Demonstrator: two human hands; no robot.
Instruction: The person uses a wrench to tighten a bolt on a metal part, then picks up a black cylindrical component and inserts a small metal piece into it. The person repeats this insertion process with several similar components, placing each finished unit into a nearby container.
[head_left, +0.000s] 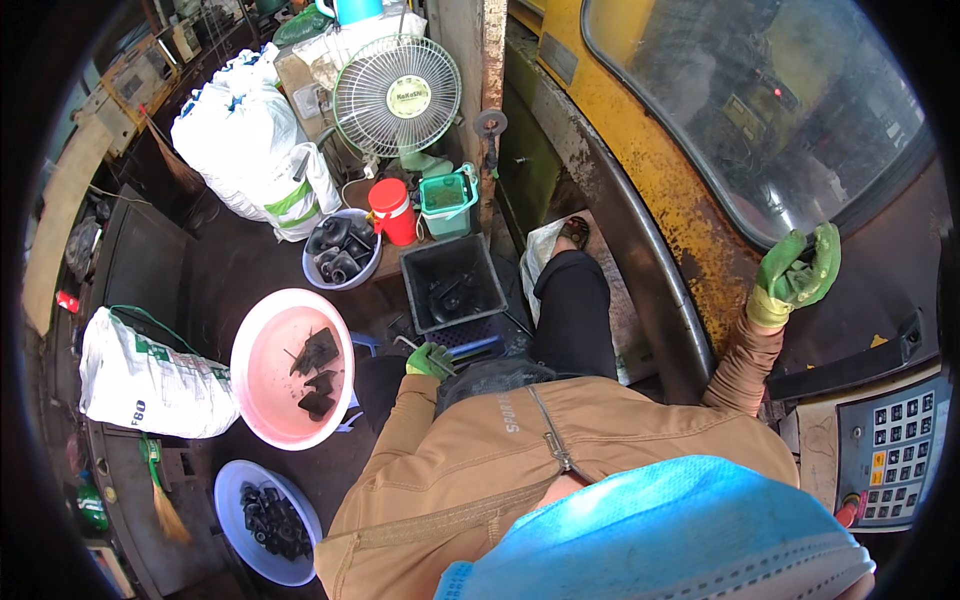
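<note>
My right hand point(800, 268), in a green glove, is raised at the lower corner of the machine door's window point(770, 110). Its fingers curve upward with a gap between them and the thumb, and nothing shows in them. Low by my lap is my left hand point(430, 360), also gloved in green, with its fingers curled. A thin bent metal piece point(406, 342) sticks out beside those fingers; whether they hold it is unclear. Just beyond my left hand stands a black bin point(418, 312) with dark parts in it.
To the left, a pink basin point(249, 402) holds dark flat parts, and a lavender basin point(228, 530) holds small black parts. Further off are another basin point(318, 281), a red jug point(393, 212), a green pail point(447, 222) and a fan point(398, 97). A button panel point(895, 450) stands right.
</note>
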